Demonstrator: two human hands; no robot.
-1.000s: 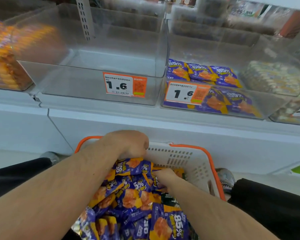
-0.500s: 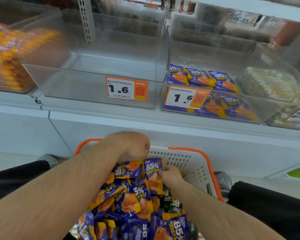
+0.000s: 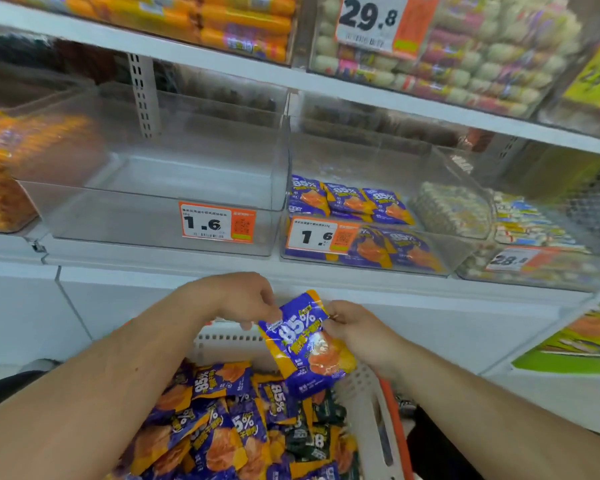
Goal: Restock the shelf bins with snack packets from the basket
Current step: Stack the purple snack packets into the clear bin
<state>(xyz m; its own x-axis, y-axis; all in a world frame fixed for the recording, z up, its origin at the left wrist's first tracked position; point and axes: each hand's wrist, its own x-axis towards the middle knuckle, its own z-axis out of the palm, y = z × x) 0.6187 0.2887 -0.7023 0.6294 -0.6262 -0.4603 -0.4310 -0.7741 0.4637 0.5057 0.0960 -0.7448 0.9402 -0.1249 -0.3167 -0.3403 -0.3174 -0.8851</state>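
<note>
Pinching a purple-orange snack packet (image 3: 305,344) by its top edge, left hand (image 3: 238,297) fingers curl on the upper-left corner, right hand (image 3: 352,327) grips the upper-right side. Packet hangs tilted over the far end of the basket (image 3: 374,403), clear of the pile of packets (image 3: 219,424) inside. On the shelf above: clear bin (image 3: 160,216) at left with price tag (image 3: 217,222); bin (image 3: 451,216) beside it holds matching packets.

Purple-orange snack packet (image 3: 303,344) held tilted above basket (image 3: 371,403); bin (image 3: 153,230) bare.
</note>
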